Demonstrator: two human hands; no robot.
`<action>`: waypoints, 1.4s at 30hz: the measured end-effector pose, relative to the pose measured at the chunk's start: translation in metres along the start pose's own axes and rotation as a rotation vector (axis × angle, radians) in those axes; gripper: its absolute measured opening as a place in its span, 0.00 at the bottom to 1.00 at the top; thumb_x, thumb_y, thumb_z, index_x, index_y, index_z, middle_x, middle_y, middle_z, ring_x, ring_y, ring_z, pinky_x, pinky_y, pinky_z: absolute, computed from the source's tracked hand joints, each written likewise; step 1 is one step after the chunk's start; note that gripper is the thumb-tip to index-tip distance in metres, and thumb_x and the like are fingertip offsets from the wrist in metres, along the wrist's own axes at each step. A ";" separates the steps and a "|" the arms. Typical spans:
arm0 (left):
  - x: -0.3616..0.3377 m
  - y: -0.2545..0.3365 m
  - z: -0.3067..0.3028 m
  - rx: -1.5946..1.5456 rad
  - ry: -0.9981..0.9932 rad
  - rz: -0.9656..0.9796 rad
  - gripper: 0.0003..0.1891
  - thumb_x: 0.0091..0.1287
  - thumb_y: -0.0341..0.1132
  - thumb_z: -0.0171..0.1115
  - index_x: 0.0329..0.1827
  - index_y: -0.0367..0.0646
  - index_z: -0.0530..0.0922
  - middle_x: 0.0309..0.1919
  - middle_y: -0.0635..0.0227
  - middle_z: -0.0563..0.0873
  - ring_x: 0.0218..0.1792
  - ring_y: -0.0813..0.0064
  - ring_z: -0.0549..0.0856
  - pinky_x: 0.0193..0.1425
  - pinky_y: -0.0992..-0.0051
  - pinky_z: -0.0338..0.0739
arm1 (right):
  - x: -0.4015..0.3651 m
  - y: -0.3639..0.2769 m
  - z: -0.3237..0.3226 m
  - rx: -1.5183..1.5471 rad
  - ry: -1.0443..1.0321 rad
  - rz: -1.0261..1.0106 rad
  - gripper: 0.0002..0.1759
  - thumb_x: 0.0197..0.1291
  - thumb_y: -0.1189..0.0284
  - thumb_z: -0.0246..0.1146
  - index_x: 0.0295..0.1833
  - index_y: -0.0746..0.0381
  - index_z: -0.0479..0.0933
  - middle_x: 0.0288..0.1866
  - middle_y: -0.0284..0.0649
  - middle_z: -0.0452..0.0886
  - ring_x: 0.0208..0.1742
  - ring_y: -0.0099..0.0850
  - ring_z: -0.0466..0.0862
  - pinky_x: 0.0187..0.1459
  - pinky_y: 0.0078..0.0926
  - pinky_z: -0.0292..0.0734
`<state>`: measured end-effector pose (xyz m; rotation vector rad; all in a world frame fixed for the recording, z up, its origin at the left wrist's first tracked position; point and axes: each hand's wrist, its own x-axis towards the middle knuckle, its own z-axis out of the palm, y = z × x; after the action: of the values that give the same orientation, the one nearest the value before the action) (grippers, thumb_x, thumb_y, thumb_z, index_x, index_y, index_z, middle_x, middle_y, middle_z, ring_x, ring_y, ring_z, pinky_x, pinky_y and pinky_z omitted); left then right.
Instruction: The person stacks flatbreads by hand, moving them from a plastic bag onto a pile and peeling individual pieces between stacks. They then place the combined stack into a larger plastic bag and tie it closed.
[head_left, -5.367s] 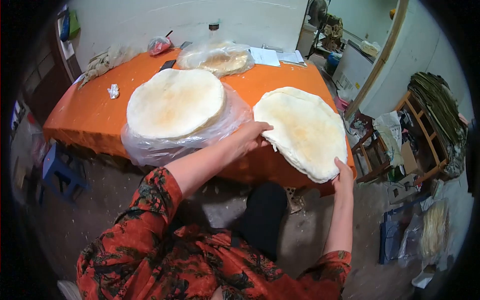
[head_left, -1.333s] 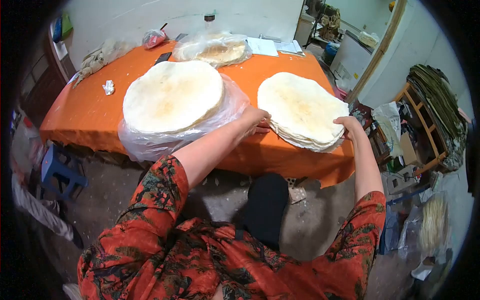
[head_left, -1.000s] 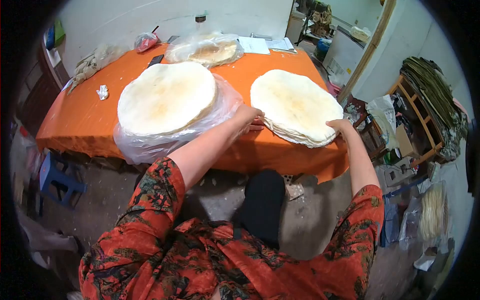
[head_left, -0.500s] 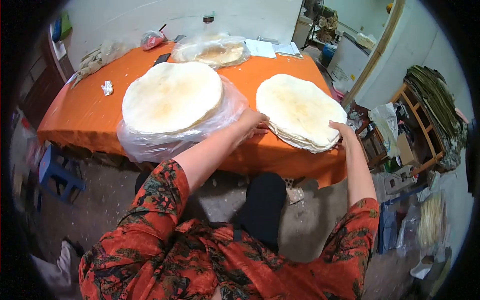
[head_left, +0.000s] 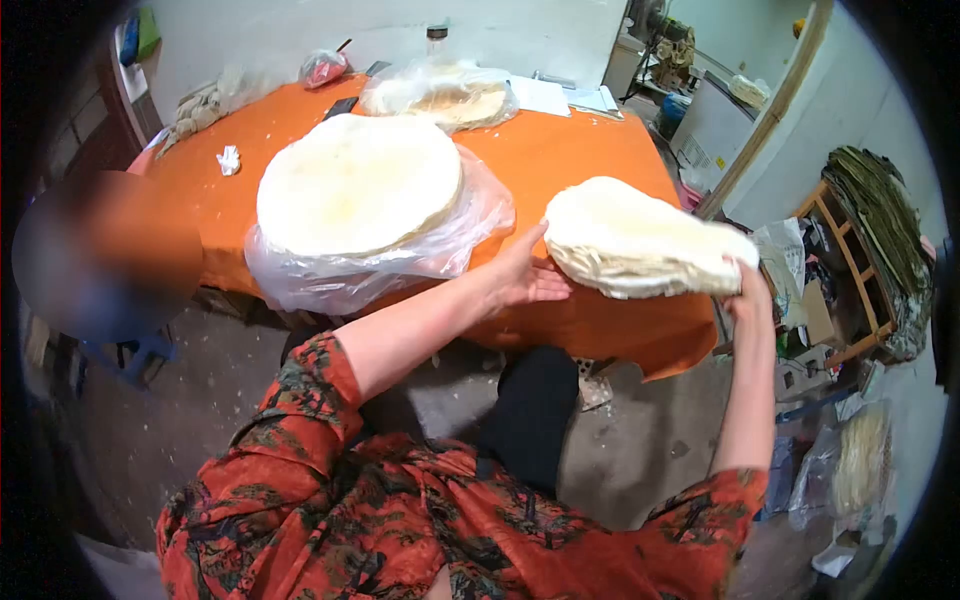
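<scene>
My right hand (head_left: 748, 290) grips the right edge of a stack of thin, pale round flatbreads (head_left: 625, 235), whose right side is lifted and bent. At the stack's left edge is my left hand (head_left: 530, 275), fingers stretched out and thumb raised by the rim. The layered front edge of the stack faces me. To the left, a larger stack of round flatbreads (head_left: 360, 185) rests on a clear plastic bag (head_left: 330, 275) on the orange-covered table (head_left: 570, 150).
Farther back on the table lie a plastic bag of flatbreads (head_left: 440, 98), papers (head_left: 540, 95), a dark phone (head_left: 341, 107) and a crumpled tissue (head_left: 229, 160). A blurred round patch covers the left side. A wooden rack (head_left: 850, 260) stands at right.
My right hand has raised and bent the right side of the smaller stack. My left hand's fingers have spread at its left edge. The view has shifted slightly.
</scene>
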<state>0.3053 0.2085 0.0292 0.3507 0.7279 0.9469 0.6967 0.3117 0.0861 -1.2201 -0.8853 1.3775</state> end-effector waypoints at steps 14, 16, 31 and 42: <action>0.029 0.002 0.035 0.246 0.075 0.116 0.31 0.59 0.61 0.62 0.59 0.51 0.71 0.55 0.63 0.76 0.58 0.69 0.74 0.54 0.57 0.73 | -0.100 0.103 -0.051 0.468 -0.138 0.042 0.33 0.65 0.56 0.58 0.68 0.65 0.62 0.67 0.47 0.69 0.66 0.42 0.71 0.64 0.45 0.68; 0.033 0.002 0.034 0.339 0.017 0.132 0.30 0.58 0.56 0.63 0.59 0.49 0.71 0.51 0.63 0.79 0.51 0.69 0.80 0.43 0.60 0.78 | -0.085 0.105 -0.056 0.475 -0.154 0.066 0.34 0.65 0.54 0.57 0.68 0.65 0.62 0.68 0.46 0.68 0.66 0.43 0.71 0.64 0.45 0.68; -0.075 0.033 0.038 0.276 -0.292 0.389 0.40 0.52 0.29 0.58 0.72 0.46 0.56 0.60 0.64 0.73 0.60 0.67 0.73 0.59 0.62 0.73 | -0.174 0.010 0.046 -0.098 -0.152 -0.185 0.35 0.50 0.76 0.62 0.66 0.73 0.62 0.58 0.55 0.73 0.56 0.46 0.77 0.54 0.42 0.76; -0.262 0.176 -0.039 0.351 -0.079 0.818 0.29 0.55 0.31 0.63 0.61 0.34 0.68 0.50 0.58 0.82 0.50 0.65 0.83 0.60 0.65 0.76 | -0.122 -0.031 0.286 -0.057 -0.746 -0.446 0.34 0.57 0.73 0.62 0.67 0.72 0.60 0.64 0.52 0.71 0.61 0.42 0.76 0.62 0.38 0.73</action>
<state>0.0730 0.0865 0.2089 1.0395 0.6810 1.5604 0.4173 0.2286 0.1991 -0.4659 -1.6065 1.4403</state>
